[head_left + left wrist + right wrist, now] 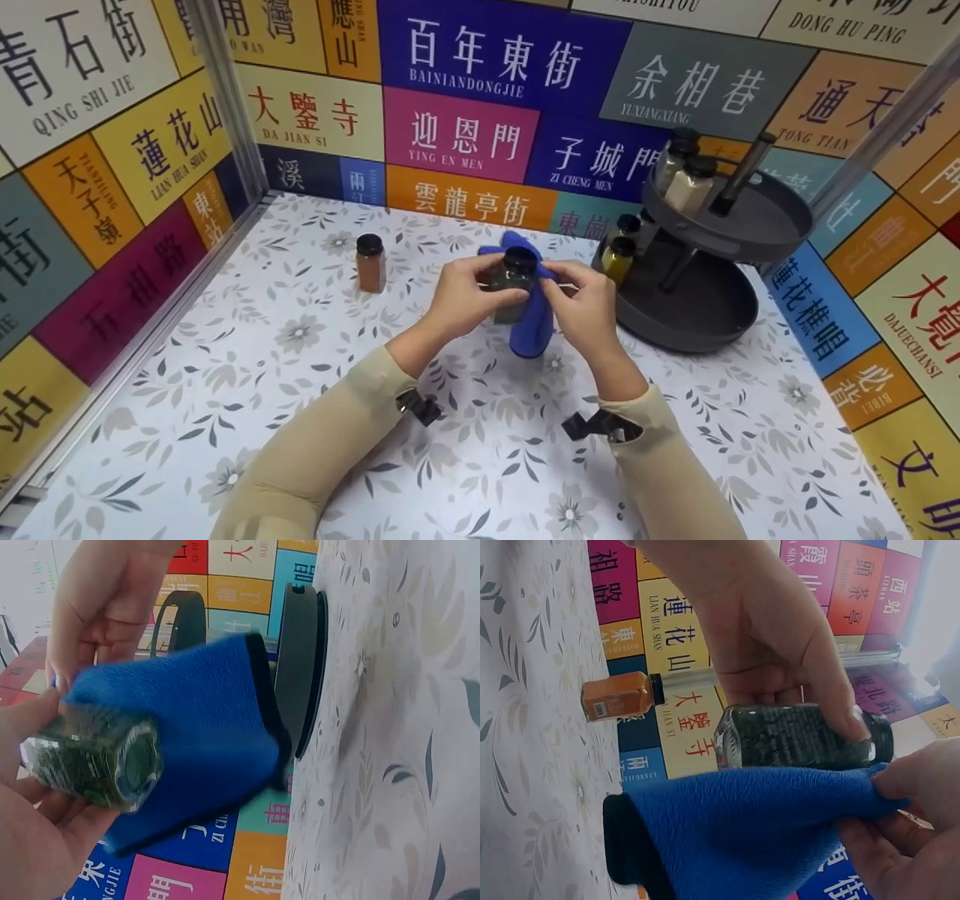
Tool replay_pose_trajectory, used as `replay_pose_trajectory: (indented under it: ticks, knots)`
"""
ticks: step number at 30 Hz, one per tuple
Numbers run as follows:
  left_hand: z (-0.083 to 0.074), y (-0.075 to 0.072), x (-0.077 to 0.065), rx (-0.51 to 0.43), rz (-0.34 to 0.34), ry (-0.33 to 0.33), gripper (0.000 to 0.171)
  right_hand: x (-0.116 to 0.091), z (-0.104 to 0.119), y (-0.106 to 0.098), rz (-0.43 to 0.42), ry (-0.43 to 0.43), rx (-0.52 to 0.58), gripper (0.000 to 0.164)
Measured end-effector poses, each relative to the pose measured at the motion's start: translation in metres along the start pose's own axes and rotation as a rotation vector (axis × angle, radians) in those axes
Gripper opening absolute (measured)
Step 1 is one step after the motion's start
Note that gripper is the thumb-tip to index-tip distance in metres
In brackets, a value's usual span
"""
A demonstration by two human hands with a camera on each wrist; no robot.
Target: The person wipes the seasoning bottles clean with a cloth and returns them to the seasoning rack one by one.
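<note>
My left hand [469, 291] grips a square glass spice jar [780, 736] with dark green contents and a black lid [520, 259], holding it above the table. A blue cloth [180, 727] with black edging hangs from my right hand [583, 300], pinched between thumb and fingers beside the jar. In the right wrist view the cloth lies along the jar and hides part of its side. To the left on the table stands another jar [370, 264] with orange-brown contents and a black lid.
A dark two-tier round rack [679, 322] stands at the right, with several black-lidded jars on its tiers, among them a yellow jar [618, 259] below and a cream jar [690, 186] above. Panels with street names [465, 135] wall in the flower-patterned table [300, 420].
</note>
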State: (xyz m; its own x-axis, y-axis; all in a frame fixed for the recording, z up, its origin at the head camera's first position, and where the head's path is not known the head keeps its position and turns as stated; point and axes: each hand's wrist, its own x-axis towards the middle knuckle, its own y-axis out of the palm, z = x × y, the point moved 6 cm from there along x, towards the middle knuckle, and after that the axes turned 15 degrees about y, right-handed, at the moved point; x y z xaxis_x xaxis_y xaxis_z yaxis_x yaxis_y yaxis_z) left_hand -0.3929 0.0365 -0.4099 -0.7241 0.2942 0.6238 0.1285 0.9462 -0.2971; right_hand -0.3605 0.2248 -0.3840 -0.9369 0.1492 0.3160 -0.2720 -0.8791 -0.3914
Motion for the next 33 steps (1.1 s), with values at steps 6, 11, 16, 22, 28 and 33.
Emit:
replay_pose_trajectory:
  ticks: [6,11,16,22,28,33]
  knots:
    - [-0.005,-0.001,-0.001,-0.027,0.025,0.005,0.055,-0.003,-0.002,0.002,0.026,0.010,0.044,0.017]
    - [-0.005,-0.001,0.002,-0.018,0.022,0.003,0.055,-0.003,-0.001,0.001,0.034,0.010,0.080,0.018]
    - [-0.003,-0.009,0.004,-0.003,-0.009,-0.020,0.056,-0.004,0.006,0.002,0.058,-0.034,0.070,0.018]
    - [-0.001,-0.013,0.006,0.017,-0.038,-0.018,0.053,-0.006,0.014,0.001,0.057,-0.109,0.018,0.019]
    - [0.001,-0.013,0.005,0.008,-0.015,-0.009,0.052,-0.008,0.014,0.005,0.004,-0.164,-0.035,0.018]
    - [0.002,-0.012,0.005,-0.071,0.040,-0.012,0.051,-0.008,0.012,0.005,-0.014,-0.153,-0.013,0.018]
